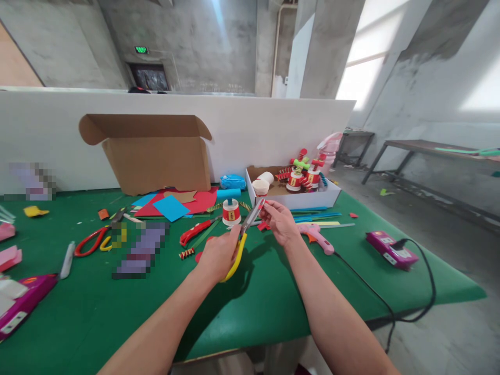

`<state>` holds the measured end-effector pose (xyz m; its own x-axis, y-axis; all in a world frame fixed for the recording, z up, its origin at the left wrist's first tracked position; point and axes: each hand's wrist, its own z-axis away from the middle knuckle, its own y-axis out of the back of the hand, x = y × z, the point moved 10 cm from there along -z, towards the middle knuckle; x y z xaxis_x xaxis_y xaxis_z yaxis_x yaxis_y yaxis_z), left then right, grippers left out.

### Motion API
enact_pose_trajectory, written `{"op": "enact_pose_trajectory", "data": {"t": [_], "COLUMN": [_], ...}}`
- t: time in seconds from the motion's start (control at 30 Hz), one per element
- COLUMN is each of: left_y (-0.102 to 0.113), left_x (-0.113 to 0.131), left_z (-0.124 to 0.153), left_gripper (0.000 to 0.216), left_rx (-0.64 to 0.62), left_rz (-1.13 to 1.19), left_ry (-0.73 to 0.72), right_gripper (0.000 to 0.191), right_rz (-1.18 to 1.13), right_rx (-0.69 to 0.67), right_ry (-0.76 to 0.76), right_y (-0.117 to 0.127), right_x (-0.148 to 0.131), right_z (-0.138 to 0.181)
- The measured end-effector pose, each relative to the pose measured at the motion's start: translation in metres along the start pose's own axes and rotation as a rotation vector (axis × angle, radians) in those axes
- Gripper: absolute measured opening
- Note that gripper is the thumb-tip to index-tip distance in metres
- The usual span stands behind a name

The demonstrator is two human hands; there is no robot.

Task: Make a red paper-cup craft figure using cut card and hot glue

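Yellow-handled scissors (237, 260) are in the middle of the frame, with the left hand (219, 255) wrapped around their handles. The right hand (280, 221) pinches a tiny red piece (261, 204) right by the blades. Those blades are so near the fingertips that a slip could nick one. The piece is so little that it could bend and get cut crooked. Just past the left hand stands a paper cup (231, 214); a bump could knock it over. Right of the middle, a white cardboard box (312, 200) holds red-banded paper cups (294, 182) and a plain white cup (266, 177) on its side.
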<state>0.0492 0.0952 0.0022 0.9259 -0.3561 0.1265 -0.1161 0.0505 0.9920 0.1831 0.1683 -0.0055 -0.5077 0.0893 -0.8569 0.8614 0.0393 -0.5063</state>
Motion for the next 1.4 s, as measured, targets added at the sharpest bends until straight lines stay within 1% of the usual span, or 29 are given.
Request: {"op": "enact_pose_trajectory", "data": {"t": [0.23,0.73,0.9,1.17,1.4], "left_y": [-0.0005,0.0002,-0.0001,-0.0006,-0.0013], "left_x": [-0.0009,-0.0005,-0.0005,-0.0006,-0.0008], "left_z": [-0.0005,0.0006,0.0002,0.0002,-0.0001], "left_gripper": [0.037,0.031,0.033,0.034,0.041], "left_rx": [0.007,-0.002,-0.003,-0.002,-0.006], "left_rz": [-0.001,0.005,0.005,0.01,0.004], "left_ry": [-0.002,-0.007,-0.006,-0.009,-0.002], "right_gripper": [0.024,0.027,0.025,0.027,0.025], "right_rz": [-0.002,-0.023,0.003,0.009,0.019], "right_rx": [0.004,0.034,0.0,0.007,0.001], "right_ry": [0.004,0.005,-0.012,0.007,0.011], "right_y": [0.0009,0.0024,-0.0023,-0.0002,0.0006], "right_x": [0.0015,-0.0009,0.0008,-0.0011,-0.0008], "right_z": [-0.0012,0.0002,0.002,0.0011,0.0005]}}
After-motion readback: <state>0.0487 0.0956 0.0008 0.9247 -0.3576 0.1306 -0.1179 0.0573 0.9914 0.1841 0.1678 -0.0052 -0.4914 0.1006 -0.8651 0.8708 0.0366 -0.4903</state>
